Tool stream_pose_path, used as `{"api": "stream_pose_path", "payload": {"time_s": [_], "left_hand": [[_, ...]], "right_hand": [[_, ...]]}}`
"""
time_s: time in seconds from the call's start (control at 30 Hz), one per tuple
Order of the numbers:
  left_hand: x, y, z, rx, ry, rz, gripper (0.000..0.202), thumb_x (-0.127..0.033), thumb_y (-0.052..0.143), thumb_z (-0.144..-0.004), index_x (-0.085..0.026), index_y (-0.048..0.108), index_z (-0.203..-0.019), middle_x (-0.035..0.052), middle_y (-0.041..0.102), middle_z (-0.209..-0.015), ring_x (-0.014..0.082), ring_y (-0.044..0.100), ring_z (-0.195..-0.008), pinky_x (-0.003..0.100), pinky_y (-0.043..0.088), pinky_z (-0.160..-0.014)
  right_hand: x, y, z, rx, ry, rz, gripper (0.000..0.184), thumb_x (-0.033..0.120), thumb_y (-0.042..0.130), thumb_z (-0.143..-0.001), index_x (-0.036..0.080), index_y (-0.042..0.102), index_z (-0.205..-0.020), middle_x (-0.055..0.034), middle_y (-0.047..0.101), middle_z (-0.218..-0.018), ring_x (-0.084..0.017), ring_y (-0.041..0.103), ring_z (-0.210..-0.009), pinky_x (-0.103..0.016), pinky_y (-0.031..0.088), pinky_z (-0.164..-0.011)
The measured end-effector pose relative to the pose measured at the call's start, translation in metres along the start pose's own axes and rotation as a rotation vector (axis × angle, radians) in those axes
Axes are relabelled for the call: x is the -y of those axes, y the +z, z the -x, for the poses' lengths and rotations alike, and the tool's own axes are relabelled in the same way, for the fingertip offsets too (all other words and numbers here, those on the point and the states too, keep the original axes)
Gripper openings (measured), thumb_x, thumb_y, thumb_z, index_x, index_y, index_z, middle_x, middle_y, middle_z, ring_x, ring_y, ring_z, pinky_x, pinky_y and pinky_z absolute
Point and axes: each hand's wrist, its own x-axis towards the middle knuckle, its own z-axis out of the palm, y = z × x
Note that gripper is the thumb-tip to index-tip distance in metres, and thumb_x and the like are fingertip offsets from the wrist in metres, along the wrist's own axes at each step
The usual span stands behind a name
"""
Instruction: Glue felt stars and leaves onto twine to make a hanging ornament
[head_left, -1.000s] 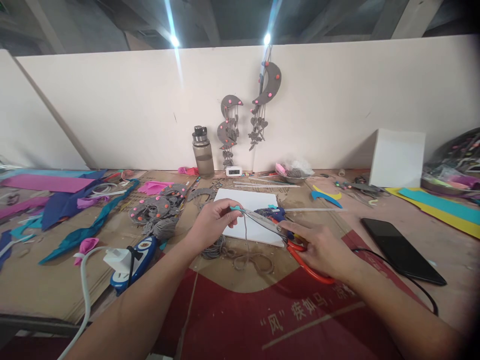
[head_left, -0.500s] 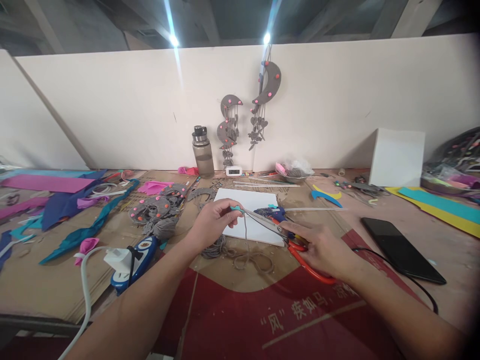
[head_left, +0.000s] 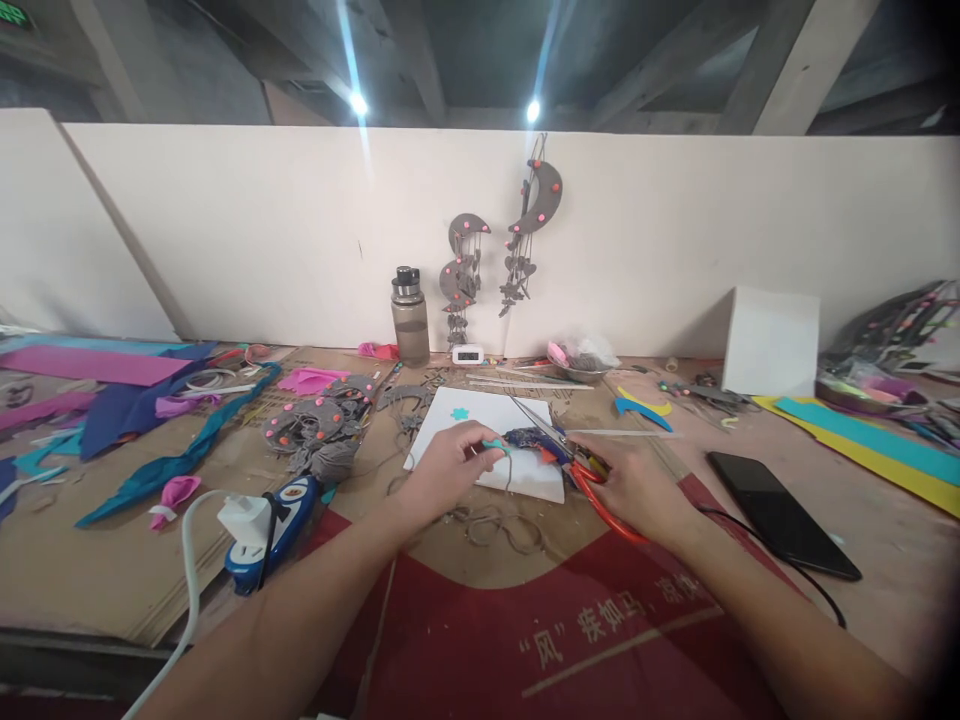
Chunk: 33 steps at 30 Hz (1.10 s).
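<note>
Between thumb and fingers, my left hand (head_left: 459, 465) pinches a small teal felt piece (head_left: 493, 444), with grey yarn (head_left: 511, 470) hanging from it. My right hand (head_left: 637, 485) is closed round the red handles of scissors (head_left: 559, 436). Their blades point up and to the left, apart from the felt piece. Under both hands lies a white board (head_left: 435, 418) bearing a teal flower cut-out (head_left: 460, 413). A dark blue tool (head_left: 529, 437), partly hidden behind the scissors, rests on the board. Loose loops of grey yarn (head_left: 487, 528) lie on the cardboard just below.
Grey felt ornaments (head_left: 319, 420) with pink dots and a blue power strip (head_left: 274, 535) lie to the left. A black phone (head_left: 780, 510) with a cable is at right. Behind stand a water bottle (head_left: 410, 325) and small clock (head_left: 468, 355); moon hangings (head_left: 544, 200) are on the wall.
My left hand has moved right and down with the teal felt piece. The scissor blades have drawn away from it and point higher. The teal flower on the board is now uncovered.
</note>
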Motion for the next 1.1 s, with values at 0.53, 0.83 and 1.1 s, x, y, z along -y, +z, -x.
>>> {"api": "stream_pose_path", "payload": {"time_s": [0.53,0.83,1.1], "left_hand": [[-0.006,0.034,0.02,0.381,0.404,-0.475,0.03,-0.032,0.041,-0.095,-0.021,0.061,-0.114,0.0055,0.066,-0.103,0.0171,0.061,-0.095,0.025,0.046,-0.08],[-0.007,0.034,0.021,0.423,0.423,-0.555,0.024,-0.034,0.044,-0.093,-0.024,0.061,-0.107,0.0027,0.066,-0.094,0.0166,0.062,-0.088,0.024,0.045,-0.073],[-0.004,0.037,0.021,0.386,0.439,-0.536,0.024,-0.035,0.044,-0.093,-0.022,0.062,-0.102,0.0034,0.067,-0.093,0.0163,0.062,-0.089,0.024,0.046,-0.075]], "right_hand": [[-0.045,0.007,-0.127,0.225,-0.256,0.348,0.047,0.012,0.057,-0.076,0.021,0.063,-0.122,-0.0104,0.065,-0.118,-0.024,0.056,-0.115,-0.033,0.042,-0.098],[-0.074,0.057,-0.159,0.367,-0.139,0.224,0.048,0.014,0.06,-0.071,0.02,0.065,-0.117,-0.0093,0.068,-0.117,-0.024,0.062,-0.108,-0.034,0.046,-0.095],[-0.077,0.056,-0.148,0.232,-0.183,0.119,0.03,0.012,0.061,-0.07,0.018,0.072,-0.098,-0.0108,0.07,-0.104,-0.027,0.062,-0.104,-0.041,0.046,-0.097]]}}
